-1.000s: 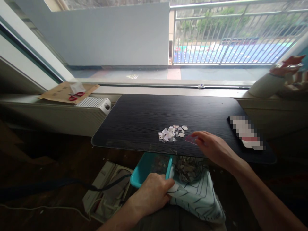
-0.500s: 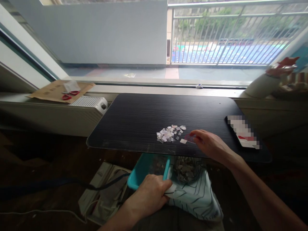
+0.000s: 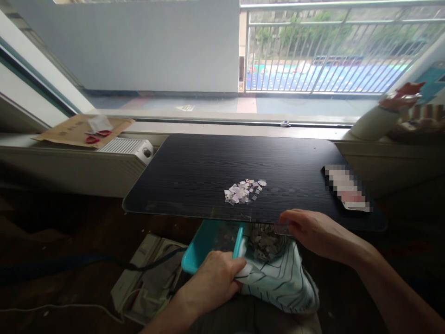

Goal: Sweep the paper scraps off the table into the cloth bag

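My left hand (image 3: 219,276) is closed at the edge of a white bag with dark stripes (image 3: 278,283), its thumb over the gathered fabric beside the teal bin (image 3: 193,260). Inside the open bag lie many small pale scraps (image 3: 266,241). Over the bag's far right edge, just off the front of the dark table, my right hand (image 3: 309,227) pinches a thin, see-through pinkish plastic piece (image 3: 281,227). A loose heap of small white and clear square pieces (image 3: 239,191) lies on the dark table (image 3: 194,171).
A phone-like slab (image 3: 347,188) with a blurred screen lies at the table's right. On the sill at left are a brown envelope (image 3: 66,130) and red-handled scissors (image 3: 93,138). An open white case (image 3: 142,273) with a cable sits on the floor.
My right hand has come down from the tabletop to above the bag, still pinching the plastic piece. The white square near it has left the table. My left hand keeps its grip.
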Tool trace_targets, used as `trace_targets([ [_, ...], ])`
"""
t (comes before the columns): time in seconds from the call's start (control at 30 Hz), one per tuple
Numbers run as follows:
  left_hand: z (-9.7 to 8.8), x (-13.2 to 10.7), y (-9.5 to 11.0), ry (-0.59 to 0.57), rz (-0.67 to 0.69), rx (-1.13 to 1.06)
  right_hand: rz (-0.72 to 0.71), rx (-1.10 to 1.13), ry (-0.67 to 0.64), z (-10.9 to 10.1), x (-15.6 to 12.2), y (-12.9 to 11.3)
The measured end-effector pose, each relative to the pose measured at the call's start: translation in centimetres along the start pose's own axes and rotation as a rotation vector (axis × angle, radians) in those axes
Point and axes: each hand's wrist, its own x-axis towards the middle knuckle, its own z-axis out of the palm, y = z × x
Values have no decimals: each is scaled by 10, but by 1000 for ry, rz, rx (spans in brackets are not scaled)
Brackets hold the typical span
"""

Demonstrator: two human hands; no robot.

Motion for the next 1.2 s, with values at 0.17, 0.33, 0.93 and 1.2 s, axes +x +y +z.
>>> trace_targets([
  [0.17,1,0,4,1,12,28,19,7,173,1,13,2],
  [0.33,4,0,10,11,39,62,42,4,349,7,46,6],
  [0.93,-5,18,29,-27,228,92,-75,78,252,19,58,-10],
  [1.2,-4,17,28,2,235,110,-21,103,233,24,45,-9],
])
